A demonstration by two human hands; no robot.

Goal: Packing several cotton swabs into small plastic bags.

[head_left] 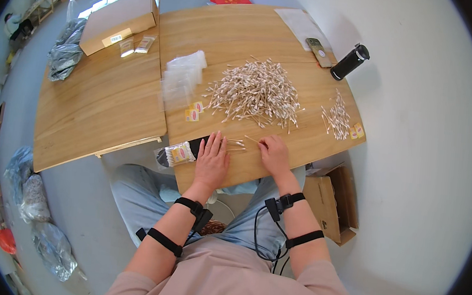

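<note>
- Left hand [212, 159]: flat, fingers extended, over a black strip [195, 146] and several swabs [236, 142].
- Right hand [264, 145]: fingers pinching one cotton swab [251, 139] above the counter [318, 142], near its front edge.
- Label [181, 153]: yellow-and-white with red, at the clear plastic packet [170, 156]; lettering too small to read.
- Swab pile [258, 90]: slender sticks, white tips, heaped beyond both hands.

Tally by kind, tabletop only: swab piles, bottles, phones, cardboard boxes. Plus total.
Swab piles: 2
Black bottle: 1
Phone: 1
Cardboard box: 1
Total: 5
</note>
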